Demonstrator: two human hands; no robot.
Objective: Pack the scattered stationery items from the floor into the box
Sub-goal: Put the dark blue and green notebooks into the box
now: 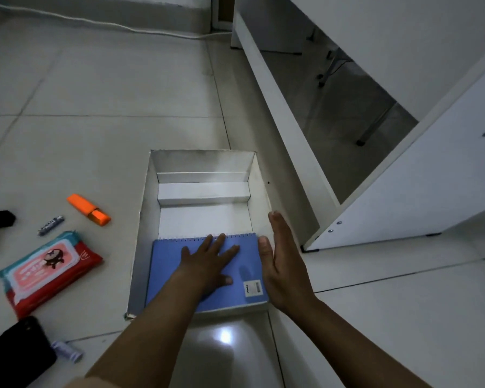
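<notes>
While left hand (207,260) presses flat on it, blue spiral notebook (237,271) lies in near end of white box (149,219), spiral edge pointing away, barcode sticker near thumb. Right hand (282,268), fingers straight, rests against box's right wall. Left of left hand: orange highlighter (88,209), battery (51,225), wipes pack (46,268).

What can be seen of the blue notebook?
The notebook has a plain blue cover, a wire spiral along its far edge and a small white label at its near right corner. It lies closed and flat in the near part of the white box. The left hand presses flat on the cover; the right hand stands open by its right edge.
</notes>
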